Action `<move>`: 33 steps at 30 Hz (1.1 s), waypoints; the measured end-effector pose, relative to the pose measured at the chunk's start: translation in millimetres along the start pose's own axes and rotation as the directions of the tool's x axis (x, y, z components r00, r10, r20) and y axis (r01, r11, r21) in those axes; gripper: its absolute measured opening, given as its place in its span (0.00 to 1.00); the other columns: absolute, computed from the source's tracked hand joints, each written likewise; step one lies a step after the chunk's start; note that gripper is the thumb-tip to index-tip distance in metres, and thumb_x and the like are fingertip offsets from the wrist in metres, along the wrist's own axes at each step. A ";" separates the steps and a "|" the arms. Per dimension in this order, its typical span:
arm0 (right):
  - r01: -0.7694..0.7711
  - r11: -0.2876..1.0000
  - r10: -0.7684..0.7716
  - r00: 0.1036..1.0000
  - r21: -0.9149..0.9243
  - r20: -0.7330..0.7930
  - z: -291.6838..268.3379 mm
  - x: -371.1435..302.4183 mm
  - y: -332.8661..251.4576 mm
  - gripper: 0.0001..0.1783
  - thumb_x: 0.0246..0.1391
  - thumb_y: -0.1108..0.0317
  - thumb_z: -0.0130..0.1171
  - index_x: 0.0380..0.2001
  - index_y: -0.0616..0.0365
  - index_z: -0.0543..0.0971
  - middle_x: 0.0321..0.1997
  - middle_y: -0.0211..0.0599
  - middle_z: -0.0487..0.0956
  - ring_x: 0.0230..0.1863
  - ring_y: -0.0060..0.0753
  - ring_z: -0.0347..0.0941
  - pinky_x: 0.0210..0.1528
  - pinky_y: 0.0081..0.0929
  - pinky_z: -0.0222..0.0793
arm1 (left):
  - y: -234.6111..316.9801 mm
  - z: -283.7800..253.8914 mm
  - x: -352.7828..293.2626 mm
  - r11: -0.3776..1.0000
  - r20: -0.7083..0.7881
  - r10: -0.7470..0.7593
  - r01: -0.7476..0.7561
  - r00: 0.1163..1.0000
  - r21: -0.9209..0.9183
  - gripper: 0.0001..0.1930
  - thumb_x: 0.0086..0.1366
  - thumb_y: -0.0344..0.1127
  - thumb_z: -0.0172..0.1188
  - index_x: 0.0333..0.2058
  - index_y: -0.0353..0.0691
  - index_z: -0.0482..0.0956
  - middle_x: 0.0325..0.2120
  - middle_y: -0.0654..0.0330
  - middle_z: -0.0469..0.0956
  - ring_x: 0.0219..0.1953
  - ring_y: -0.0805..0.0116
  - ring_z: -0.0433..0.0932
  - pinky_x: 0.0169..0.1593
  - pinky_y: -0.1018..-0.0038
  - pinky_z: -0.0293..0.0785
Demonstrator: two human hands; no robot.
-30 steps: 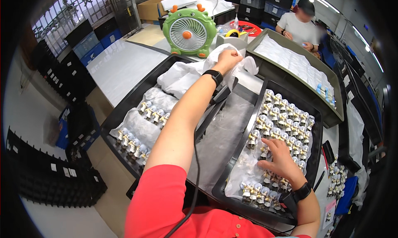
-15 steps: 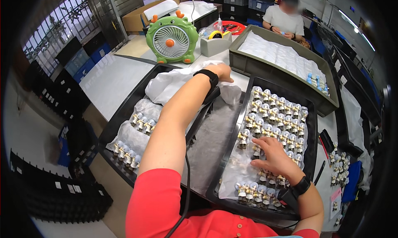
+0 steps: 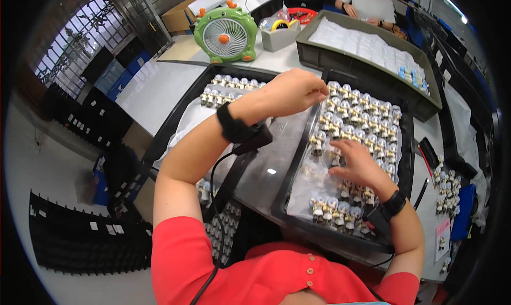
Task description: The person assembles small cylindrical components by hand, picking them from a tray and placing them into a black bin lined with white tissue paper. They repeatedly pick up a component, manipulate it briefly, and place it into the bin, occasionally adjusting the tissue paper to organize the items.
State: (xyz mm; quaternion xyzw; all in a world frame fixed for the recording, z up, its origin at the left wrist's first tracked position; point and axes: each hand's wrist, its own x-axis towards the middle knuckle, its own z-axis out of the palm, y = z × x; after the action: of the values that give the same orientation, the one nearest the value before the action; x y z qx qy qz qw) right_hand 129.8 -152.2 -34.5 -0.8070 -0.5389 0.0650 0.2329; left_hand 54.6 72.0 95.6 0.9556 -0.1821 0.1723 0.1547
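My left hand [image 3: 301, 92] hangs above the gap between two black trays, its fingers curled in. What they hold, if anything, is hidden. Rows of small pale-haired figurines [image 3: 237, 83] show at the far end of the left tray [image 3: 154, 155], beside a white sheet [image 3: 189, 119]. Over the right tray [image 3: 290, 194], my right hand [image 3: 359, 164] is open, thumb and forefinger apart beside a figurine [image 3: 336, 156]. More figurines [image 3: 367, 111] fill several rows there, and another row [image 3: 334, 210] lies at the near end on white lining.
A green fan [image 3: 226, 36] stands behind the left tray. Behind the right tray sits a large olive crate [image 3: 367, 73] with white wrapping and blue pieces. A person [image 3: 367, 4] works beyond it. Loose figurines [image 3: 447, 190] lie at the right. A black cable [image 3: 214, 198] hangs from my left wrist.
The white sheet over the left tray's far end no longer covers the figurines there. My left hand has come off the sheet; my right hand stays over the same tray. The view has shifted.
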 end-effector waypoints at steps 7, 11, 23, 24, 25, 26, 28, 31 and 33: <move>-0.009 0.994 0.006 1.000 -0.112 -0.027 6.7 3.2 -9.1 0.48 0.29 0.62 0.70 0.59 0.52 0.62 0.50 0.45 0.69 0.54 0.46 0.64 0.55 0.42 0.56 | 87.2 40.6 -87.1 0.882 0.105 0.046 0.009 0.993 -0.471 0.10 0.57 0.31 0.61 0.38 0.35 0.78 0.33 0.53 0.78 0.37 0.58 0.77 0.41 0.70 0.72; 0.002 0.998 -0.007 0.996 -0.063 -0.086 18.5 9.3 6.4 0.48 0.28 0.64 0.69 0.59 0.53 0.62 0.48 0.45 0.69 0.53 0.47 0.64 0.55 0.43 0.57 | 96.7 57.8 -92.9 0.808 0.138 -0.043 0.116 0.990 -0.577 0.10 0.59 0.31 0.58 0.39 0.34 0.77 0.35 0.55 0.78 0.40 0.63 0.77 0.45 0.72 0.72; 0.152 0.988 -0.140 0.965 0.035 -0.221 5.0 9.5 -11.2 0.46 0.31 0.67 0.67 0.59 0.52 0.62 0.48 0.46 0.71 0.51 0.48 0.67 0.53 0.40 0.62 | 82.4 94.1 -101.8 0.299 0.106 -0.489 0.280 0.866 -0.912 0.24 0.61 0.27 0.54 0.56 0.39 0.62 0.49 0.58 0.64 0.47 0.72 0.68 0.52 0.76 0.66; 0.220 0.971 -0.187 0.944 0.096 -0.273 0.9 8.0 -16.8 0.48 0.32 0.71 0.67 0.61 0.51 0.59 0.53 0.46 0.70 0.54 0.46 0.67 0.57 0.37 0.61 | 78.4 95.2 -98.4 0.296 0.070 -0.541 0.267 0.838 -0.917 0.25 0.61 0.27 0.54 0.57 0.39 0.61 0.50 0.58 0.63 0.48 0.73 0.68 0.52 0.76 0.66; 0.245 0.956 -0.192 0.938 0.162 -0.287 -3.7 7.4 -25.5 0.49 0.32 0.72 0.67 0.62 0.52 0.59 0.54 0.44 0.70 0.56 0.43 0.66 0.58 0.36 0.60 | 75.4 94.6 -97.3 0.298 0.029 -0.598 0.256 0.801 -0.920 0.26 0.61 0.27 0.54 0.58 0.39 0.60 0.50 0.58 0.63 0.48 0.73 0.68 0.52 0.76 0.66; 0.270 0.936 -0.196 0.933 0.227 -0.302 -8.4 6.0 -34.1 0.49 0.33 0.73 0.67 0.62 0.52 0.58 0.56 0.43 0.69 0.57 0.41 0.65 0.59 0.35 0.59 | 71.9 96.5 -97.0 0.262 0.026 -0.610 0.232 0.792 -0.937 0.27 0.61 0.27 0.54 0.58 0.39 0.59 0.51 0.57 0.63 0.49 0.72 0.68 0.52 0.76 0.66; 0.323 0.899 -0.217 0.915 0.296 -0.341 -8.0 4.5 -40.9 0.51 0.33 0.75 0.67 0.64 0.50 0.56 0.57 0.40 0.69 0.60 0.36 0.64 0.60 0.34 0.59 | 65.9 101.7 -97.1 0.183 0.029 -0.634 0.186 0.772 -0.965 0.28 0.61 0.27 0.54 0.59 0.39 0.57 0.53 0.57 0.62 0.50 0.72 0.68 0.52 0.75 0.66; 0.365 0.878 -0.251 0.902 0.309 -0.352 -6.7 2.6 -45.7 0.52 0.33 0.75 0.68 0.64 0.50 0.54 0.58 0.38 0.69 0.59 0.35 0.64 0.59 0.34 0.59 | 64.1 100.0 -95.2 0.117 0.105 -0.592 0.215 0.799 -0.970 0.30 0.61 0.26 0.53 0.61 0.38 0.53 0.53 0.56 0.62 0.52 0.71 0.68 0.53 0.75 0.66; 0.367 0.863 -0.259 0.911 0.348 -0.320 -6.1 1.2 -47.4 0.51 0.35 0.75 0.68 0.64 0.49 0.54 0.59 0.38 0.66 0.60 0.37 0.63 0.61 0.34 0.59 | 58.7 102.6 -92.3 0.130 0.086 -0.531 0.182 0.843 -0.975 0.31 0.61 0.26 0.52 0.62 0.38 0.52 0.53 0.55 0.64 0.51 0.71 0.68 0.52 0.75 0.66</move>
State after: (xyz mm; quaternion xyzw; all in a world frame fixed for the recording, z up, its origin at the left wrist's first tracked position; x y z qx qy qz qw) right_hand 92.7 -138.2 -7.7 -0.6441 -0.6030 0.0274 0.4698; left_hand -21.6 10.5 -17.9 0.6299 0.0124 0.1141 0.7681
